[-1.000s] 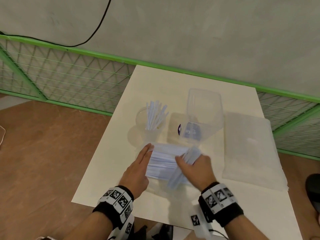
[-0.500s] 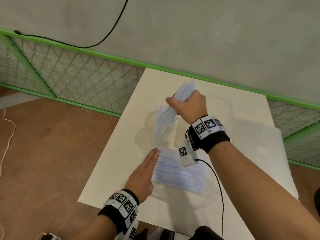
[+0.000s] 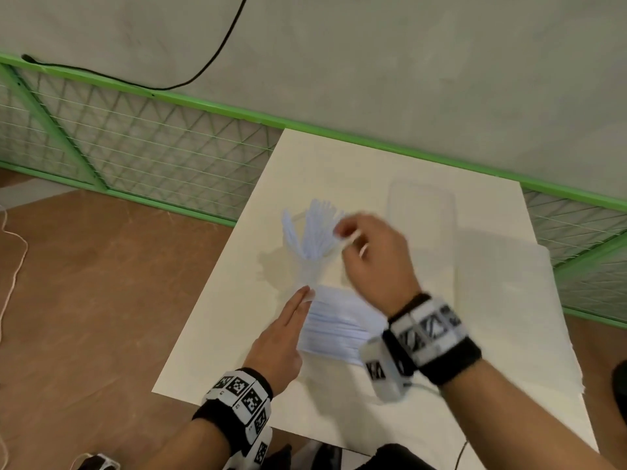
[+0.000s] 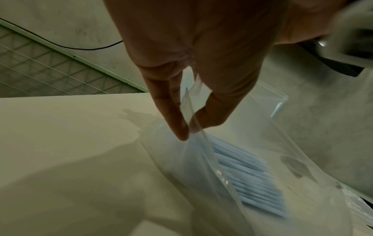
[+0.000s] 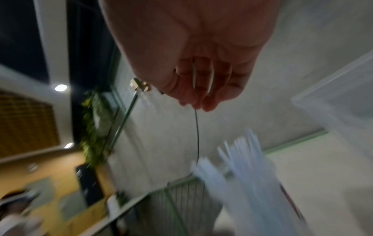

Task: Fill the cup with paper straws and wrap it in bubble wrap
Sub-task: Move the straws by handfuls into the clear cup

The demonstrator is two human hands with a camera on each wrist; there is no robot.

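A clear cup point(image 3: 304, 270) stands on the cream table point(image 3: 339, 157) with a fan of pale blue paper straws point(image 3: 315, 232) sticking out of it. My right hand point(image 3: 346, 235) hovers just right of the straw tops, blurred, fingers loosely curled and holding nothing; in the right wrist view this right hand point(image 5: 197, 102) hangs above the straws point(image 5: 248, 167). A clear bag of more straws point(image 3: 339, 330) lies in front of the cup. My left hand point(image 3: 303, 295) lies on the bag's left end; in the left wrist view the left hand point(image 4: 189, 127) pinches the bag's film edge.
A sheet of bubble wrap point(image 3: 502, 300) lies flat on the right side of the table. A clear plastic box point(image 3: 420, 212) stands behind my right hand. A green mesh fence point(image 3: 152, 140) runs along the table's far side.
My right hand carried a bundle of straws from the bag up to the cup, let them go there, and has now drawn back to the right. The left hand stayed on the bag.
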